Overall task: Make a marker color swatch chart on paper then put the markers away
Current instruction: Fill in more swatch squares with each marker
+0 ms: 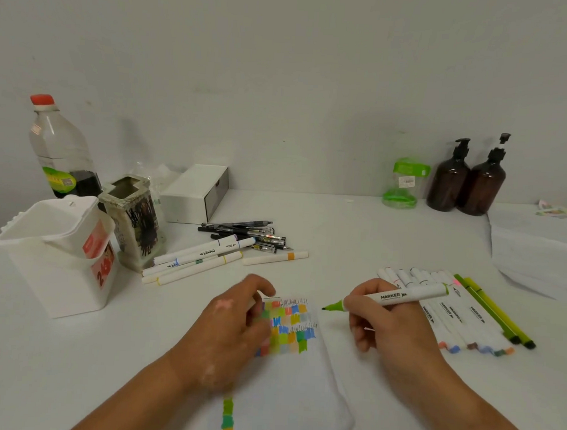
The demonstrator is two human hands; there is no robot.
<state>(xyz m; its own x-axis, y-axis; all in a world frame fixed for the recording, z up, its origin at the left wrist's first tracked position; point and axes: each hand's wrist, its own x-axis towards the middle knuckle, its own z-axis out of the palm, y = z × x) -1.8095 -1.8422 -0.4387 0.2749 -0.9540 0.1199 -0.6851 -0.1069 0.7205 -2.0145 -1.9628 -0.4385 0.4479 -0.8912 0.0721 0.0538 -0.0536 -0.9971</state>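
A sheet of paper (299,390) with rows of coloured swatches (291,330) lies on the white table in front of me. My left hand (233,324) rests on the paper's left part, covering some swatches; whether it holds a cap is hidden. My right hand (385,322) grips an uncapped white marker (399,296) with a green tip pointing left, just right of the swatches. A row of white markers (447,315) and two green pens (497,311) lie to the right. More markers (197,259) lie at centre left.
A white plastic storage box (60,252) and a worn pen holder (134,220) stand at the left, with a bottle (59,147) behind. Black pens (251,234) lie near a white box (194,193). Two brown pump bottles (468,181), a green jar (405,185) and stacked paper (543,254) are at the right.
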